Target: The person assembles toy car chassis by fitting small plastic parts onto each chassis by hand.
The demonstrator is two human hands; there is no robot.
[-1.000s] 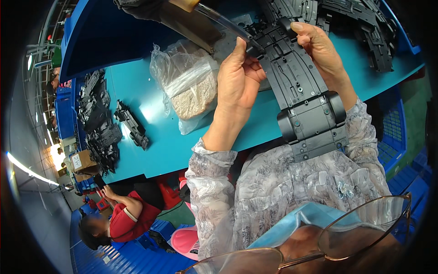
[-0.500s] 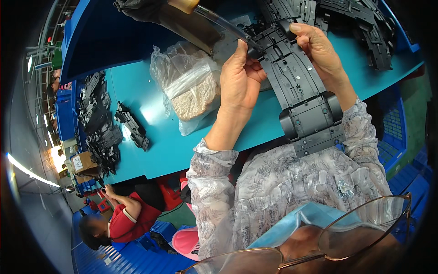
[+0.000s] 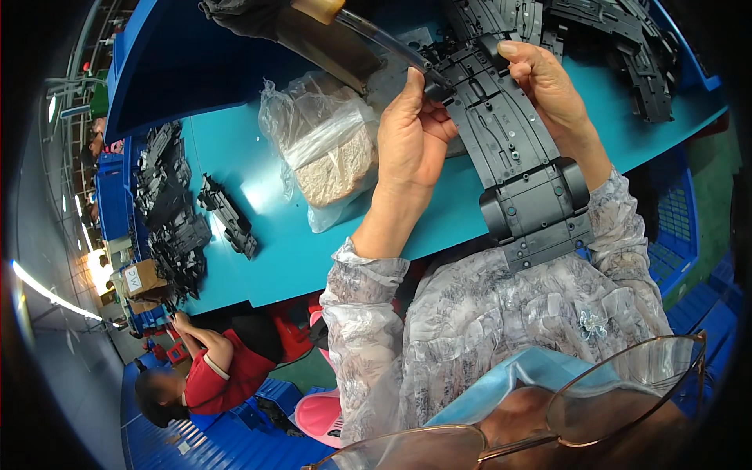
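A long black plastic chassis [image 3: 509,129], moulded with ribs and rounded wheel arches, is tilted over the front edge of the table, its near end close to my blouse. My left hand [image 3: 411,137] pinches its left side near the far end, thumb up and fingers curled beneath. On the opposite side, my right hand [image 3: 552,86] grips the far right wheel arch with thumb and fingertips. A rod-like tool [image 3: 384,39] with a yellowish end slants down to the chassis beside my left thumb; whether its tip touches is hard to make out.
A clear plastic bag holding a pale, rough block [image 3: 337,168] lies left of my left hand. Black plastic parts [image 3: 227,215] lie farther left, with more chassis pieces [image 3: 627,47] at the far right. A blue bin [image 3: 180,70] stands at the far left. A person in red [image 3: 227,372] works beyond.
My hands and the chassis stay almost still. At the lower left, the other person's arm has shifted slightly.
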